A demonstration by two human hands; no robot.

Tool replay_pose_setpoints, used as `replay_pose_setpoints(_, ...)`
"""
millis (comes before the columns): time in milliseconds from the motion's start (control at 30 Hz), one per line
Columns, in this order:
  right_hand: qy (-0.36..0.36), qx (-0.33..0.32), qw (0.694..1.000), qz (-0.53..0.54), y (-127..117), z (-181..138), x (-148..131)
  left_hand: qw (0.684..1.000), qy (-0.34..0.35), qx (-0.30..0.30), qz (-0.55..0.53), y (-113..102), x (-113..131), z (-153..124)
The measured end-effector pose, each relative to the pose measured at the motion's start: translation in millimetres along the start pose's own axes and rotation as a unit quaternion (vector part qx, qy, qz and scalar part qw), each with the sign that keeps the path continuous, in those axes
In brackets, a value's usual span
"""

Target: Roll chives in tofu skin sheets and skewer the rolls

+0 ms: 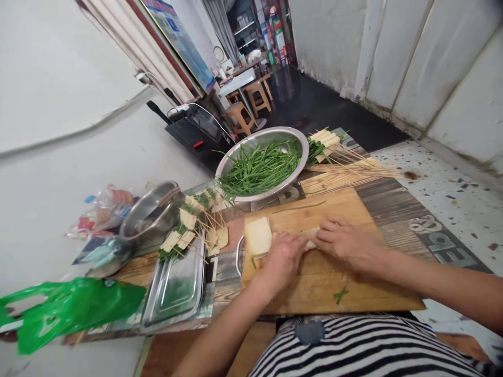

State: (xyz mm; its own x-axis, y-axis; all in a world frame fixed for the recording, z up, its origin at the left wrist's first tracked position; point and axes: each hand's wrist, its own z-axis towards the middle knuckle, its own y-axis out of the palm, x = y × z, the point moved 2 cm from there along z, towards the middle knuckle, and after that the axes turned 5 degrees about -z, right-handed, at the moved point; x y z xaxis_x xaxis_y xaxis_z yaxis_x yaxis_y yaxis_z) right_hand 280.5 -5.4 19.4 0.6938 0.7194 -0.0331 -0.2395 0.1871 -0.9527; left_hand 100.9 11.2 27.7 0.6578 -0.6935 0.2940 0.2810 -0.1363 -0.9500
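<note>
Fingers (pixel 332 230) of the left hand (pixel 283 259) and right hand (pixel 346 243) curl closely over one slim, pale roll (pixel 312 244), holding it between them on the cutting board. Leftmost lies one crinkled, glossy green plastic bag (pixel 84 301). Beyond it sits a round, shiny metal bowl (pixel 135 217). One rectangular steel tray (pixel 178 293), smooth and round-cornered, has skewered pale squares with leafy greens (pixel 186 225) at its far end, too crowded to count. Next comes one wooden cutting board (pixel 306 285), flat and fine-grained, bearing one stack of soft, squarish pale sheets (pixel 258 236) just left of the left hand, and two crossed green scraps (pixel 341 296) near its front edge. Behind the board, one wide metal basin (pixel 303 149) holds a tangle of long, thin green stalks (pixel 263 167). Farthest right, pale rolls with greens (pixel 326 140) lie beside thin wooden sticks (pixel 349 169), uncountable here.
</note>
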Motion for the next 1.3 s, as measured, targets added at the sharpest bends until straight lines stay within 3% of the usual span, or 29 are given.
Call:
replay_pose_setpoints(133,0.041,-0.062,0.996,0.05,4,14,14,0.995,0.009,0.039,0.096,7,9,-7)
replay_pose_setpoints(233,0.025,-0.076,0.994,0.068,12,14,19,0.995,0.014,0.048,0.092,8,10,-6)
replay_pose_setpoints(433,-0.042,0.078,0.996,-0.027,8,-4,5,1.0,0.005,0.019,0.018,0,-5,14)
replay_pose_setpoints(500,-0.04,0.091,0.995,-0.027,4,-3,2,1.0,0.013,0.022,-0.002,1,-9,16)
replay_pose_setpoints(667,0.031,0.01,0.999,0.026,-3,18,13,0.995,0.021,0.08,0.057,8,-4,7)
replay_pose_setpoints(800,0.018,-0.038,0.997,0.067,4,28,25,0.988,0.073,0.121,0.067,13,0,5)
replay_pose_setpoints(1067,0.018,0.001,0.999,-0.037,7,14,17,0.987,0.085,0.129,-0.049,10,-17,22)
replay_pose_setpoints(1200,0.018,-0.037,0.999,-0.007,-2,22,24,0.988,0.072,0.136,0.022,14,-13,21)
replay_pose_setpoints(1300,0.028,-0.068,0.997,0.022,0,31,29,0.977,0.105,0.174,0.071,19,-8,20)
